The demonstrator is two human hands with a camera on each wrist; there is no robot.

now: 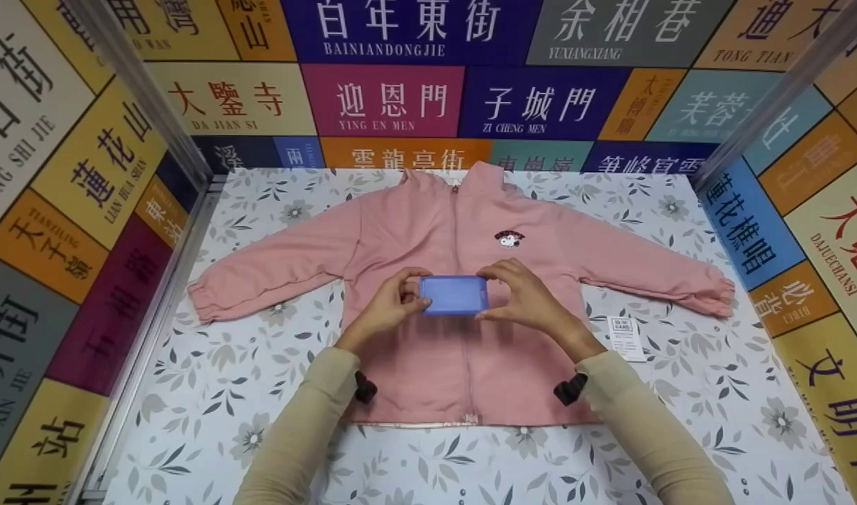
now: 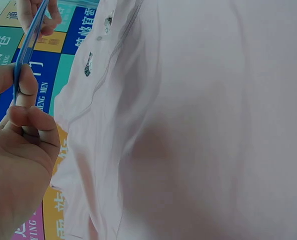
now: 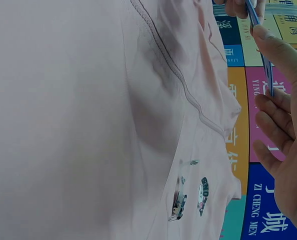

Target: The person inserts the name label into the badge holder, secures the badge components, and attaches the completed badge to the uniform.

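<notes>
A thin blue rectangular holder (image 1: pixel 454 294), about card-sized with a raised rim, is held level above a pink zip jacket (image 1: pixel 407 238). My left hand (image 1: pixel 393 301) pinches its left end between thumb and fingers. At the opposite end, the right hand (image 1: pixel 530 298) grips the edge with thumb below and fingers above. Edge-on, the holder (image 2: pixel 26 50) appears as a narrow blue strip in the left wrist view, and the holder (image 3: pixel 267 62) looks the same in the right wrist view. The jacket lies spread flat, zipped, sleeves outstretched, with a small cartoon patch (image 1: pixel 509 239) on its chest.
A white printed tag (image 1: pixel 625 339) lies right of the jacket, below its right-hand sleeve. Leaf-patterned cloth (image 1: pixel 260 379) covers the table. Panels with street names (image 1: pixel 393 98) wall in the back and both sides, with metal posts (image 1: pixel 155 98) at the corners.
</notes>
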